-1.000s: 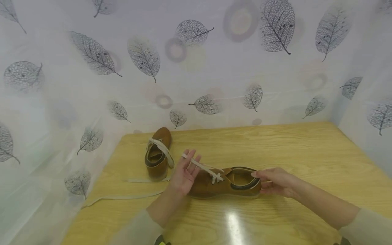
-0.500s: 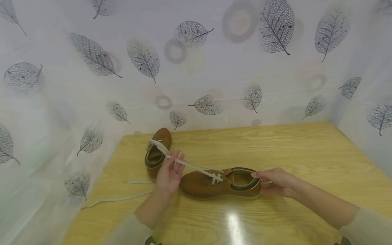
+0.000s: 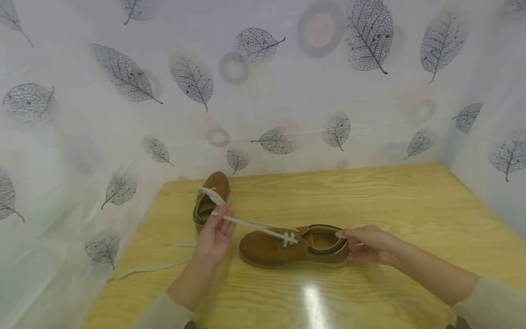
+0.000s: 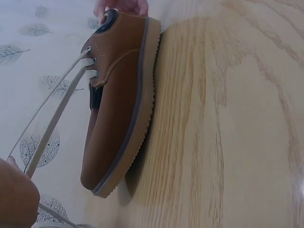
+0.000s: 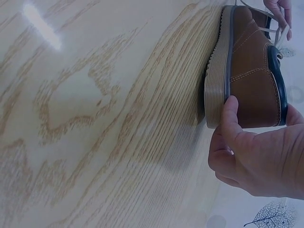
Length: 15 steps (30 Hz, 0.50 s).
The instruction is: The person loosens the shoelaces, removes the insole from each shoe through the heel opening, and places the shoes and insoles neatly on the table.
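A brown leather shoe [image 3: 263,249] lies lengthwise on the table, toe to the left, with a dark collar and a pale ridged sole. My right hand [image 3: 371,245] grips its heel, thumb at the collar; in the right wrist view a finger of that hand [image 5: 259,152] presses near the sole. Pale shoelaces [image 3: 255,225] run taut from the shoe's eyelets to my left hand [image 3: 215,237], which pinches them beyond the toe. In the left wrist view the laces [image 4: 54,121] slant down to the left hand [image 4: 16,194], only partly visible at the edge.
A second brown shoe [image 3: 218,183] stands behind my left hand, its pale lace [image 3: 212,195] draped across the opening. More loose lace [image 3: 152,268] trails over the wooden table [image 3: 370,196] at left. A leaf-printed sheet [image 3: 287,91] surrounds the table's back and sides.
My left hand has moved left, drawing the laces out past the toe and uncovering the front of the shoe. The right hand has stayed at the heel.
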Each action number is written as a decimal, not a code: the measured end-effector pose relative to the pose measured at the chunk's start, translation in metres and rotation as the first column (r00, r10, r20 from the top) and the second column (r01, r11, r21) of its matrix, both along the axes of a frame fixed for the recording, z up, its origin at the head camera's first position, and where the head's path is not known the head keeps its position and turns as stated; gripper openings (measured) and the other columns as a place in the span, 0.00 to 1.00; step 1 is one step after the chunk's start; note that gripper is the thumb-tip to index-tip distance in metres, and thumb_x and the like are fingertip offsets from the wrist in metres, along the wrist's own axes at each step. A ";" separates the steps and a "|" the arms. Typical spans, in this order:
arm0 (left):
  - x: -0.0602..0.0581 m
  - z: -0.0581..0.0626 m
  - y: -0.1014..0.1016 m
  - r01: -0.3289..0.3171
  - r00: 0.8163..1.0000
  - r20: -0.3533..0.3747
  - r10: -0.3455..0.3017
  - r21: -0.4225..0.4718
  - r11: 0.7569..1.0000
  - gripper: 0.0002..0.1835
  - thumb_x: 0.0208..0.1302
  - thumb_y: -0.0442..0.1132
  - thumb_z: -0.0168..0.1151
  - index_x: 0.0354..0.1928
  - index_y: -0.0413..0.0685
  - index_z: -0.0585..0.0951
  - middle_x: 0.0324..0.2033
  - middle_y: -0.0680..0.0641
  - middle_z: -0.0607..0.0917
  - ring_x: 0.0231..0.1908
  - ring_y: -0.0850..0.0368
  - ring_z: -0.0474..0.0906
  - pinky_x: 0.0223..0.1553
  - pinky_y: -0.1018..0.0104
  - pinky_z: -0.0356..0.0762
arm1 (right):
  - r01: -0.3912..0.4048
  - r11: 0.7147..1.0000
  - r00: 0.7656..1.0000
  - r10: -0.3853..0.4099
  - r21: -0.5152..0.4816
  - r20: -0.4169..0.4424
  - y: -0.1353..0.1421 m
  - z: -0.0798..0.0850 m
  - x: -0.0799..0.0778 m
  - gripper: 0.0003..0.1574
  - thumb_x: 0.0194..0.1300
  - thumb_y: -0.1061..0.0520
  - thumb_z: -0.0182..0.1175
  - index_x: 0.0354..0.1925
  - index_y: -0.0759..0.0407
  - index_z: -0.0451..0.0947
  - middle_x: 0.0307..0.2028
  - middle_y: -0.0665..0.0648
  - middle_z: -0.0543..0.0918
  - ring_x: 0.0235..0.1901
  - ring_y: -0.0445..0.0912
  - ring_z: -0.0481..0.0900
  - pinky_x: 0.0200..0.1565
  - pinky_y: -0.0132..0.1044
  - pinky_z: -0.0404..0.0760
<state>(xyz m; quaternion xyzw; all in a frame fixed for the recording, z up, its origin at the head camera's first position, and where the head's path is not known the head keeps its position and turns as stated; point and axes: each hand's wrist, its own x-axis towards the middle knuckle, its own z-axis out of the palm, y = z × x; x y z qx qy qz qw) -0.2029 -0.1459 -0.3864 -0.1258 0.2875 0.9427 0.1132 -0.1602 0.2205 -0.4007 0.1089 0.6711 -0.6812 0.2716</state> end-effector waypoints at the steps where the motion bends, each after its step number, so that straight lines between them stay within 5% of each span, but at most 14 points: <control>1: -0.001 0.000 -0.002 -0.006 1.000 0.001 0.006 0.013 1.000 0.34 0.71 0.34 0.50 0.73 0.55 0.48 0.39 0.51 0.87 0.44 0.60 0.83 0.60 0.69 0.68 | 0.000 1.000 1.000 0.000 0.002 -0.001 0.000 0.000 0.000 0.29 0.63 0.55 0.60 0.53 0.77 0.68 0.41 0.60 0.76 0.38 0.48 0.80 0.42 0.37 0.85; 8: 0.001 0.000 -0.019 -0.003 1.000 -0.014 0.004 0.066 0.998 0.36 0.72 0.35 0.48 0.74 0.57 0.43 0.42 0.50 0.85 0.50 0.60 0.80 0.66 0.70 0.59 | 0.026 0.999 1.000 -0.026 0.019 0.005 -0.001 0.000 0.001 0.31 0.62 0.55 0.61 0.54 0.78 0.67 0.45 0.63 0.70 0.38 0.48 0.78 0.42 0.38 0.84; 15: 0.005 0.001 -0.031 -0.055 0.998 0.040 0.050 0.136 0.989 0.36 0.70 0.33 0.50 0.73 0.57 0.46 0.40 0.46 0.85 0.43 0.55 0.83 0.65 0.69 0.61 | 0.042 0.999 0.999 -0.042 0.011 0.012 -0.003 0.001 0.002 0.35 0.61 0.56 0.61 0.57 0.79 0.62 0.50 0.68 0.63 0.39 0.49 0.77 0.43 0.39 0.84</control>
